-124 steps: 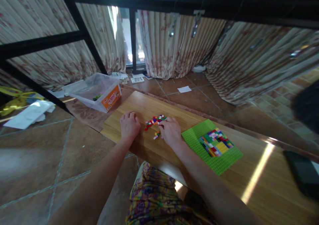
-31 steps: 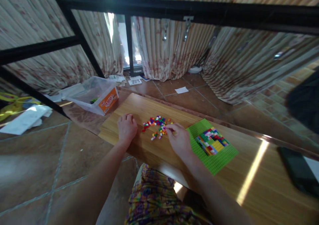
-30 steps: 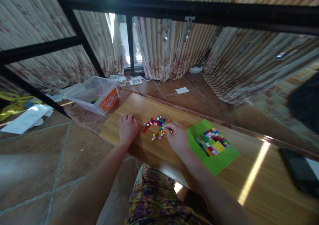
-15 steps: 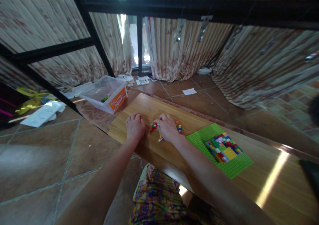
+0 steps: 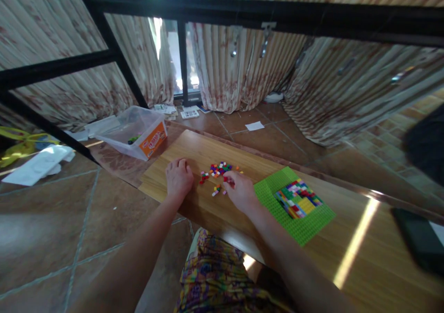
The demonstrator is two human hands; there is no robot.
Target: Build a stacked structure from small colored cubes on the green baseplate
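My left hand (image 5: 179, 180) rests palm down on the wooden table, its fingers lying loosely on the surface with nothing in them. A loose pile of small coloured toy bricks (image 5: 218, 168) lies between my hands. My right hand (image 5: 240, 190) is at the right side of that pile, thumb and fingers pinched on what looks like a red toy brick (image 5: 226, 180). Farther right, a green baseplate (image 5: 300, 232) carries a multicoloured block of assembled bricks (image 5: 299, 198). My right forearm passes beside its near edge.
A clear plastic box (image 5: 133, 128) with an orange label stands beyond the table's left end, a few green pieces inside. A dark flat object (image 5: 416, 239) lies at the table's right. Black metal bars (image 5: 222, 10) cross in front of curtains. Papers lie on the tiled floor.
My right hand has shifted off the brick pile towards its near right side, uncovering the bricks. My left hand stays on the table. The view has turned slightly right.
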